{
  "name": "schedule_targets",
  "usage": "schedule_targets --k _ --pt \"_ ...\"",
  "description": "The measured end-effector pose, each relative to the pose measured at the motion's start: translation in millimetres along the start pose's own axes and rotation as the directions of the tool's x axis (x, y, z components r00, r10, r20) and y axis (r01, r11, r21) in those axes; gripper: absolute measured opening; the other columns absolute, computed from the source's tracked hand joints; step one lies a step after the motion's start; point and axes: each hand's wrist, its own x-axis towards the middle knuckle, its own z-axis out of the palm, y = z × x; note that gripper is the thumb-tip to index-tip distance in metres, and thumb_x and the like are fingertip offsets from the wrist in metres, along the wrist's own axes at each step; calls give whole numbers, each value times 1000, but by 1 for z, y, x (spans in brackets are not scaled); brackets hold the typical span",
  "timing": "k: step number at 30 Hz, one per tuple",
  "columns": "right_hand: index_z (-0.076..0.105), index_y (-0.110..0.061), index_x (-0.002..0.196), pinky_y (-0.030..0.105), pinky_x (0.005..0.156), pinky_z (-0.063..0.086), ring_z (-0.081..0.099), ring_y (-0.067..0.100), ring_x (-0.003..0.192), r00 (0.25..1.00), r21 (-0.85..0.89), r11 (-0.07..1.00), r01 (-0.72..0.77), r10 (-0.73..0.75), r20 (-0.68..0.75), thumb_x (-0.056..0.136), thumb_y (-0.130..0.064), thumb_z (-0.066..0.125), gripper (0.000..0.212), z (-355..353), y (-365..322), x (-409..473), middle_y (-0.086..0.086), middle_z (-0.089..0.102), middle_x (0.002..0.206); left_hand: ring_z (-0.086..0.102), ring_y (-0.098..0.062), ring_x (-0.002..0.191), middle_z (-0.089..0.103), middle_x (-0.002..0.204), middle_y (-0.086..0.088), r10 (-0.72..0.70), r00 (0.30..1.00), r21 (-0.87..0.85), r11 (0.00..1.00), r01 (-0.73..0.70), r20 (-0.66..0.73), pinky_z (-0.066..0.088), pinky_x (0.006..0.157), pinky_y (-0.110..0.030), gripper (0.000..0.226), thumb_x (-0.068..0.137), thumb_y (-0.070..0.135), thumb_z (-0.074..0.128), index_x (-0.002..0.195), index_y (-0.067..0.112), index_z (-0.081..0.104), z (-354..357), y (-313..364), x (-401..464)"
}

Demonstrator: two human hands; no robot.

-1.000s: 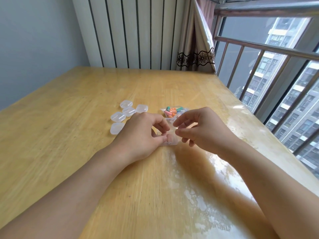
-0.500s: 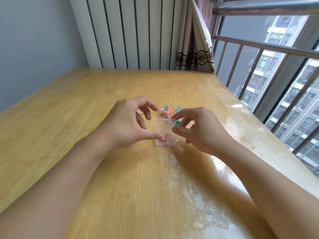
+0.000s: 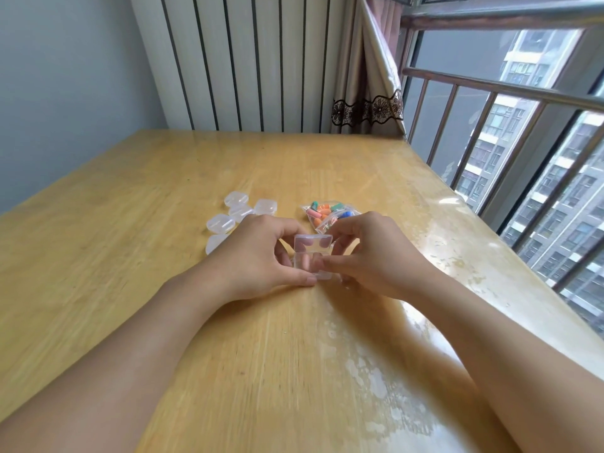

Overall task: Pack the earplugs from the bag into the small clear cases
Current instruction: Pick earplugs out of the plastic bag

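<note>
Head view: both hands [image 3: 313,256] pinched on open clear case [image 3: 312,256]; best held flat, lid kept up.

Left hand [image 3: 258,256] back onto the open case [image 3: 312,256] — green earplug gone from sight

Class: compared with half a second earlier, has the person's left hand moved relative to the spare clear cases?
Yes. The left hand has drawn back toward the person, uncovering the spare clear cases it hid.

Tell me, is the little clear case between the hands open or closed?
Open. The clear case has its lid standing up behind the base, while the left hand and right hand pinch it from both sides.
</note>
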Motion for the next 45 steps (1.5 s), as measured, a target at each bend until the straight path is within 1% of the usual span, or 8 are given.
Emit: schedule_targets --k 9,13,18,25,30,35,38,45 --pt "70 -31 116 9 57 46 68 5 70 985 -85 991 108 -95 145 69 -41 90 52 -16 -6 -5 -18 64 109 65 -14 68 72 85 8 66 997 17 998 -65 -46 56 67 -28 24 71 32 89 91 33 76 -5 -2 1" --pt "73 -25 112 14 63 53 69 7 77 964 -112 959 262 -264 -9 77 -28 87 38 -10 -9 -5 -14 69 105 63 -11 73 71 89 13 72 990 -94 992 -84 -121 50 60 -18 20 74 37 85 92 35 77 -8 1 2" --pt "78 -25 110 26 67 57 69 9 74 908 -167 913 372 -395 -141 84 -25 81 27 -10 -6 -4 -6 75 93 70 -4 83 71 93 23 74 985 -185 977 -103 -158 60 72 -29 36 64 41 90 98 39 76 -9 3 3" --pt "79 -20 104 34 69 57 66 10 72 892 -241 883 403 -438 -114 89 -31 76 19 -13 -5 -2 -4 74 90 72 1 80 67 84 32 352 872 132 936 -327 -340 59 63 -26 15 78 29 83 91 35 77 -5 4 0" --pt "79 -22 101 33 67 57 67 10 72 882 -227 873 431 -461 -99 89 -36 76 19 -12 -9 -4 -6 74 85 70 -2 79 64 73 32 338 892 141 941 -309 -301 53 53 -18 7 81 29 82 87 26 79 -3 -1 2" --pt "81 -25 99 9 73 45 65 6 101 877 -272 854 444 -477 -67 90 -43 71 21 -17 -5 -3 -7 78 89 71 -3 77 70 80 20 308 910 109 951 -289 -278 55 56 -20 6 81 31 81 86 31 79 -2 -2 4" --pt "82 -28 97 9 71 43 70 7 86 868 -283 843 458 -492 -61 91 -49 67 26 -14 -4 -2 -6 79 87 71 -3 77 72 82 17 298 914 106 954 -279 -277 52 55 -17 7 81 33 82 85 30 78 -1 -4 5" --pt "69 -16 92 29 67 56 71 9 81 977 131 975 182 -194 89 79 -46 81 35 -30 -7 -3 -3 75 89 72 -4 84 74 91 13 313 908 36 948 -316 -278 46 67 -5 16 78 11 84 83 24 77 3 2 3"
